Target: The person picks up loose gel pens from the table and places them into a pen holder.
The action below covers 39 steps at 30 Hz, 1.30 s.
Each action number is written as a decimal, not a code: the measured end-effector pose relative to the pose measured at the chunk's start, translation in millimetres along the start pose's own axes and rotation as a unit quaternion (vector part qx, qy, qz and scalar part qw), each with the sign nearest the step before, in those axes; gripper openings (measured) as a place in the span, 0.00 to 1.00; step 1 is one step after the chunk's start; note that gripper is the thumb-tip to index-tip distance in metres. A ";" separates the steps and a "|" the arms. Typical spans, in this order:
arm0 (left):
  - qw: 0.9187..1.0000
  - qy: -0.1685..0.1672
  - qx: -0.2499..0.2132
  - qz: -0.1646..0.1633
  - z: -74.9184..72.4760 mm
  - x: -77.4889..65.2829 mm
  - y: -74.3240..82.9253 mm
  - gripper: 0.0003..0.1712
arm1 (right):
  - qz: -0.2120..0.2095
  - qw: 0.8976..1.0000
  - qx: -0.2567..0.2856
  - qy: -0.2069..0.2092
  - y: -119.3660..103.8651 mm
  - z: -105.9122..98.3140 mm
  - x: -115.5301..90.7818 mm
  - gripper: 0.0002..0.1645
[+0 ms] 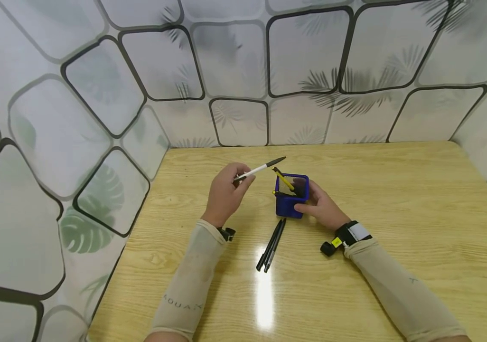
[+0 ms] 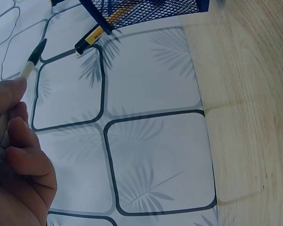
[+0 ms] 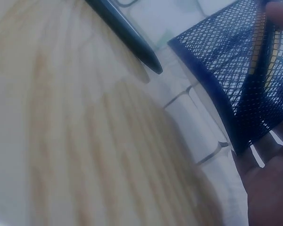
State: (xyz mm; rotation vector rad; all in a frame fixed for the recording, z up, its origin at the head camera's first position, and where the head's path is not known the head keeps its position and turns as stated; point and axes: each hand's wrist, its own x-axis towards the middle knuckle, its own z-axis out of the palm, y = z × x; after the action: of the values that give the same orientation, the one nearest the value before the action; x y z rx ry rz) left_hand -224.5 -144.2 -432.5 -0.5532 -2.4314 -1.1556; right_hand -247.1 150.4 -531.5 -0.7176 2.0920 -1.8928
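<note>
My left hand [image 1: 228, 192] pinches a white pen with a dark end [image 1: 259, 169] between thumb and fingers, in the air left of a blue mesh pen holder [image 1: 288, 207]. The dark end points up and right, toward the holder's far side. With thumb in front and fingers around its right side, my right hand [image 1: 325, 208] grips the holder. Inside the holder lean a yellow-and-black pen [image 1: 285, 179] and another yellow-tipped one, both slanting left over the rim. The right wrist view shows the holder's mesh wall [image 3: 212, 52] close up, with my right palm [image 3: 273, 188] beneath it.
Two dark pens [image 1: 274, 244] lie side by side on the wooden table [image 1: 397, 190], just in front of the holder. A patterned wall covering [image 1: 239, 121] rises behind the table and at its left. Light glares off the tabletop near the pens' lower ends.
</note>
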 end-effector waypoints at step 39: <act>0.997 -0.005 0.016 0.075 -2.8 -3.8 7.9 0.15 | -0.016 0.999 -0.022 0.019 -7.9 1.6 1.1 0.46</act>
State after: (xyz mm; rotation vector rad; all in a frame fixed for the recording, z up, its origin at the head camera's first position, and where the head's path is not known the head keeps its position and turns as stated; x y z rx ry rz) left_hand -216.8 -142.5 -427.7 -0.7206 -2.3661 -1.0529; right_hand -245.6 148.1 -523.9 -0.7346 2.1650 -1.8974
